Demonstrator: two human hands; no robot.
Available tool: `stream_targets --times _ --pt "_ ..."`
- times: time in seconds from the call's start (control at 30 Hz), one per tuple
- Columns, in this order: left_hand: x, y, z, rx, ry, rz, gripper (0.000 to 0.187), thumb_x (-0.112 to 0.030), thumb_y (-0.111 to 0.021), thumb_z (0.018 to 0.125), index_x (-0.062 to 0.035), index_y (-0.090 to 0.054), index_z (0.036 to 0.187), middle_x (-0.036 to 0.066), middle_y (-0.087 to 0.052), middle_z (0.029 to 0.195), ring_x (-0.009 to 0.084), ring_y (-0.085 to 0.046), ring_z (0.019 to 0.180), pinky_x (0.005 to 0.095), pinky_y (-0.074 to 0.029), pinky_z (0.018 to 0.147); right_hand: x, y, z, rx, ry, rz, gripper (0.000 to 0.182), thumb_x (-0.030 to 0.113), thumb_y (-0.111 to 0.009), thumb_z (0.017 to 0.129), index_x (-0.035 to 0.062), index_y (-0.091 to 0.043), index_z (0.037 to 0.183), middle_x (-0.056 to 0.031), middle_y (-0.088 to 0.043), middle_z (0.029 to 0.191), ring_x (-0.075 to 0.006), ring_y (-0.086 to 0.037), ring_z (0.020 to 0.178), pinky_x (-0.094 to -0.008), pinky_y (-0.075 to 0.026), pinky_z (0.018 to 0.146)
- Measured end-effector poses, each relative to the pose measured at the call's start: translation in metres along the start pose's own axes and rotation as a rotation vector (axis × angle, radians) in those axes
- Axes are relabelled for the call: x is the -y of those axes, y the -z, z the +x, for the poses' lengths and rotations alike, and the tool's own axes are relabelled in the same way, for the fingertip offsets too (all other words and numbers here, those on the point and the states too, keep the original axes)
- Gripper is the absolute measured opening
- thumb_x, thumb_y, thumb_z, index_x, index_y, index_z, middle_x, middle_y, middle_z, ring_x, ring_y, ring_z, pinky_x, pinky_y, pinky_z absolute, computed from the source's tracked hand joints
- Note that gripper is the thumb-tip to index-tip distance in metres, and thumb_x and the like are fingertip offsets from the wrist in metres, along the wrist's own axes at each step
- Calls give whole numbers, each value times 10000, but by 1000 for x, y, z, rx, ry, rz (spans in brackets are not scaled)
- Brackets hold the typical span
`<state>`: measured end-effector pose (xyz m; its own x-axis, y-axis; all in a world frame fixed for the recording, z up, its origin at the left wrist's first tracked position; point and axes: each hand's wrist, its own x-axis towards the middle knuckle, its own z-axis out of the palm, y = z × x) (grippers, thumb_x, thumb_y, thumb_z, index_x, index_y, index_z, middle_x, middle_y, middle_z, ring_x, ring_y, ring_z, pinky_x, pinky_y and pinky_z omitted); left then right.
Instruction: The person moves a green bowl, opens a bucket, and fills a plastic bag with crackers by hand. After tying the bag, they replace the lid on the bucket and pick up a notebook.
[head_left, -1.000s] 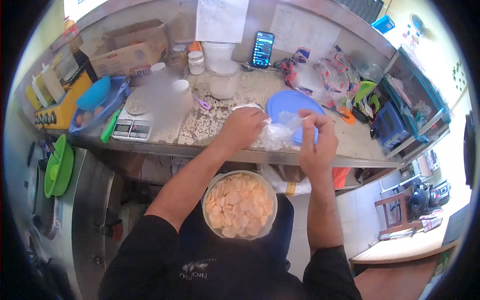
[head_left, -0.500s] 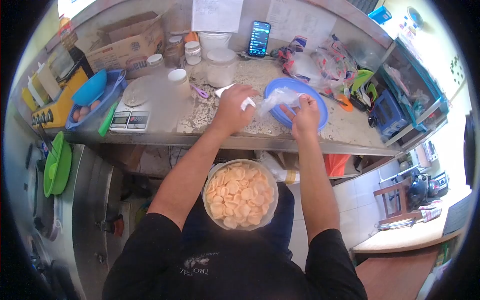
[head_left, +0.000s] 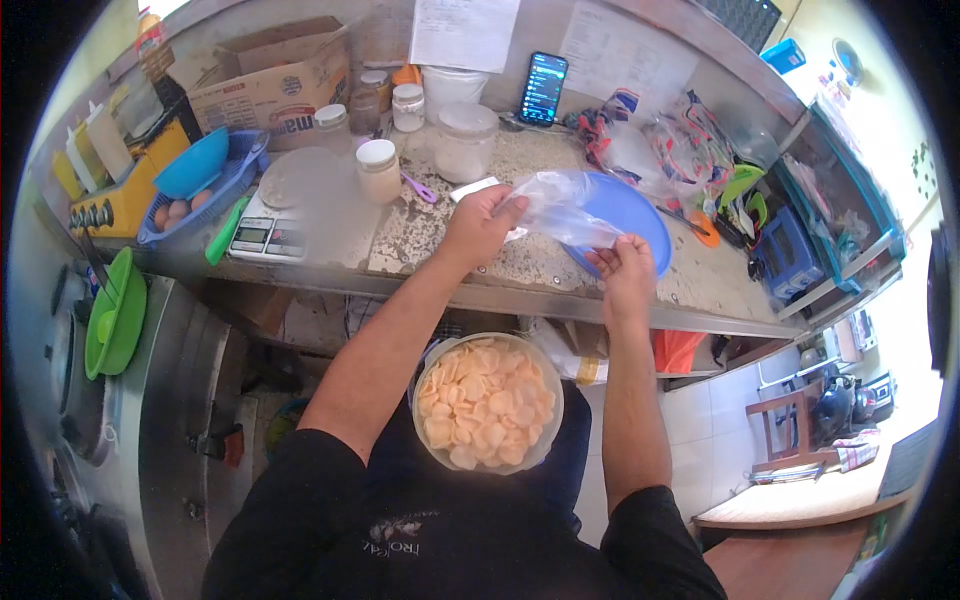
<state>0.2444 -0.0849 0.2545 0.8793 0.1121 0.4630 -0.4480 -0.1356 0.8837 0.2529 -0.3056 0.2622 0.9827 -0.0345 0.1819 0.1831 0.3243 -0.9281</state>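
Note:
My left hand [head_left: 483,224] and my right hand [head_left: 624,261] each grip an edge of a clear plastic bag [head_left: 565,211], stretched between them above the speckled counter [head_left: 430,235]. Behind the bag lies a blue plate [head_left: 640,222]. A clear bowl [head_left: 489,403] full of pale orange crackers rests in my lap below the counter edge. A small white piece [head_left: 474,188] lies on the counter just past my left hand.
A kitchen scale [head_left: 272,225], jars [head_left: 379,168], a lidded tub [head_left: 463,140], a phone [head_left: 543,87], a cardboard box [head_left: 270,85] and a blue basket of eggs [head_left: 200,190] crowd the counter. Packets [head_left: 690,135] pile at the right. A green bowl [head_left: 115,325] sits left.
Both hands have pulled apart, spreading the bag out wider between them. The left hand rose slightly; the right hand dropped toward the counter's front edge.

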Motion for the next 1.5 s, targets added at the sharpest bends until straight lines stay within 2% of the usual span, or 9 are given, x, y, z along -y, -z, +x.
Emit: stream_targets --times 0.37,0.67,0.73,0.87,1.03,1.13,1.23,1.37,1.5 --pt "22 0 9 -150 110 -462 113 -38 -549 915 6 -469 981 111 -632 867 138 -615 688 261 -505 616 12 -9 -18 -15 0 12 273 117 -608 914 59 -452 1131 -106 -617 1020 -195 -620 905 -360 -534 771" --pt "42 5 13 -550 -4 60 205 97 -594 753 -22 -520 904 51 -581 811 130 -571 682 269 -496 639 47 35 -11 -150 289 0 486 55 -642 885 60 -429 1322 -77 -644 910 -133 -602 773 -271 -505 690" --pt "22 6 6 -498 -71 349 222 79 -578 676 -15 -556 875 147 -592 865 303 -598 816 370 -473 744 65 46 -28 -120 309 -45 476 46 -614 903 57 -424 1338 -82 -638 921 -137 -611 804 -278 -512 727" --pt "19 2 8 -474 -190 429 297 106 -530 643 -9 -581 912 162 -576 874 342 -586 870 378 -470 771 93 78 -74 -80 348 -135 407 47 -628 891 31 -485 1271 -77 -636 918 -140 -600 762 -272 -519 729" --pt "24 0 13 -332 -497 595 435 -4 -558 686 -11 -592 1120 215 -561 1124 388 -515 1087 451 -404 959 79 99 -125 -158 164 -59 421 35 -624 879 18 -484 1276 -49 -617 891 -108 -598 772 -247 -520 721" --pt "-10 -1 -8 -444 -555 726 475 -65 -590 708 -6 -567 1179 222 -531 1233 392 -459 1192 464 -350 1028 63 93 -159 105 24 -205 477 45 -681 856 16 -469 1282 -69 -633 943 -114 -610 760 -225 -499 633" --pt "-43 14 -52 -252 -538 488 467 -77 -603 739 -7 -556 1198 204 -524 1266 356 -450 1236 438 -344 1045 39 87 -188 194 -95 -296 473 50 -697 844 6 -486 1266 -57 -645 889 -91 -599 676 -193 -467 555" --pt "-68 8 -155 424 101 -9 538 -195 -703 791 -12 -525 1264 173 -513 1302 277 -468 1242 382 -339 1064 20 66 -207 239 -209 -259 464 58 -706 838 7 -502 1252 -51 -657 863 -77 -595 626 -178 -438 495" --pt "-32 -13 -221 676 242 -334 600 -249 -753 808 0 -499 1291 139 -520 1307 209 -501 1191 357 -393 1014 12 30 -195 443 -399 99 483 45 -665 863 13 -478 1307 -77 -659 1000 -103 -624 857 -247 -522 689"
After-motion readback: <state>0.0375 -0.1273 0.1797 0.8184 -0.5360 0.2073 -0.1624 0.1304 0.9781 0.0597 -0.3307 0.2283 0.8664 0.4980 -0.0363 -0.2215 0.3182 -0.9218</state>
